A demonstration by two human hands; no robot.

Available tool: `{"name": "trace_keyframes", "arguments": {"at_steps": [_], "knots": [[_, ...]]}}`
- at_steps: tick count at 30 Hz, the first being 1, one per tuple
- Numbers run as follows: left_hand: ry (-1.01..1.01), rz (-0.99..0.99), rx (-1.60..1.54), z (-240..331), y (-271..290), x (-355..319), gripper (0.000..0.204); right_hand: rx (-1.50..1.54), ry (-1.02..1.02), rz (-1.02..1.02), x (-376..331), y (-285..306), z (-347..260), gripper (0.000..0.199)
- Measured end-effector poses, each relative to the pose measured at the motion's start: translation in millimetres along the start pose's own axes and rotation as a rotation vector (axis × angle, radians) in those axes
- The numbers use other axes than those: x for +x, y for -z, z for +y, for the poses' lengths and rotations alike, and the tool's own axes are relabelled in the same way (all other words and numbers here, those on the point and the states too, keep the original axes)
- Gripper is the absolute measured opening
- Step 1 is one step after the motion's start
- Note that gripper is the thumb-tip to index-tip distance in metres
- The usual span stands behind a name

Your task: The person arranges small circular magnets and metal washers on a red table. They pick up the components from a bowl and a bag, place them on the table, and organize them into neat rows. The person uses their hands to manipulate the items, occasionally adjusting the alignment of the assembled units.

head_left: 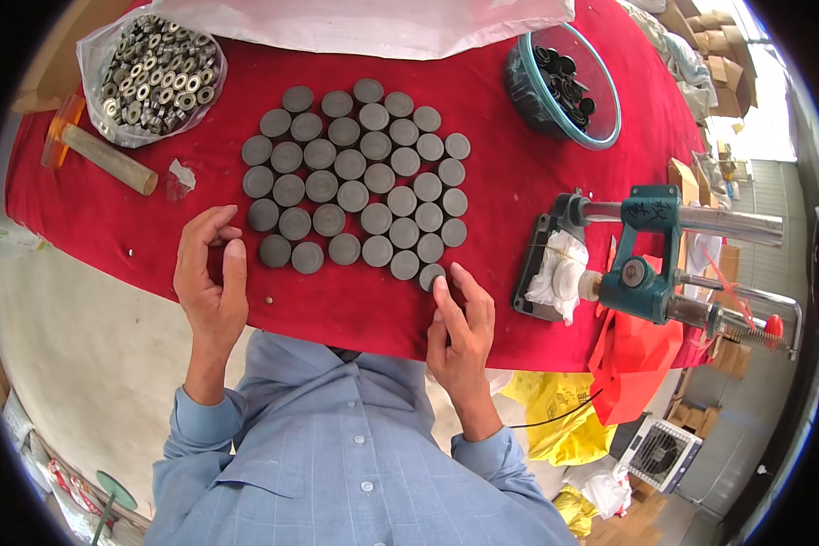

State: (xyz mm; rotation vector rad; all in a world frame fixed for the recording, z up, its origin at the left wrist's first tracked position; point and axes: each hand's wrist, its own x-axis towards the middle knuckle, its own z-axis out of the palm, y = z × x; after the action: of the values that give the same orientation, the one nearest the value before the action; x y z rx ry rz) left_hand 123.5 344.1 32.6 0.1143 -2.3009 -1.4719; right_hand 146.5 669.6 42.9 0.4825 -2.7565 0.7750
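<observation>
Many round grey caps [352, 196] lie flat and close together on the red cloth, in a rough block with small gaps. My left hand [211, 278] hovers near the block's lower left side, thumb apart from the curved fingers, with nothing in it. At the lower right corner, the fingertips of my right hand [462, 332] rest against the edge of one grey cap [431, 277]. Its index and middle fingers are stretched out and spread, and the thumb sits below them. That cap lies on the cloth and is not gripped.
A clear bag of metal bearings [159, 77] stands at the far left, beside a hammer with a wooden handle [109, 159]. A teal-rimmed bowl [601, 136] of black parts is at the far right. A green hand press [642, 264] stands right. White sheeting [364, 27] covers the back.
</observation>
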Motion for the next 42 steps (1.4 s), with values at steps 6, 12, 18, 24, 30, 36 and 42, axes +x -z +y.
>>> {"name": "trace_keyframes", "arguments": {"at_steps": [6,12,18,24,30,36,42], "knots": [[-0.017,0.061,0.005,3.4,-3.1,2.7,0.033,-0.022,0.003,-0.014,1.2,2.3,-3.1,0.059],[-0.054,0.049,0.011,4.8,-4.1,4.3,0.031,-0.029,0.155,0.031,46.7,6.1,-26.1,0.048],[-0.063,0.054,-0.013,2.6,-4.7,2.9,0.032,-0.224,0.236,-0.023,75.8,-23.9,-42.1,0.046],[-0.079,0.094,-0.005,3.9,-4.7,2.8,0.037,-0.214,0.209,0.006,67.4,-38.2,-41.5,0.049],[-0.074,0.076,-0.034,1.9,-5.6,2.6,0.032,-0.116,0.181,0.088,65.7,-39.2,-38.1,0.051],[-0.045,0.098,-0.041,4.8,-4.8,2.4,0.032,-0.098,0.258,0.119,53.2,-33.2,-31.3,0.044],[-0.047,0.086,-0.002,3.5,-4.8,1.2,0.033,-0.176,0.286,0.083,44.4,-38.6,-34.2,0.044]]}}
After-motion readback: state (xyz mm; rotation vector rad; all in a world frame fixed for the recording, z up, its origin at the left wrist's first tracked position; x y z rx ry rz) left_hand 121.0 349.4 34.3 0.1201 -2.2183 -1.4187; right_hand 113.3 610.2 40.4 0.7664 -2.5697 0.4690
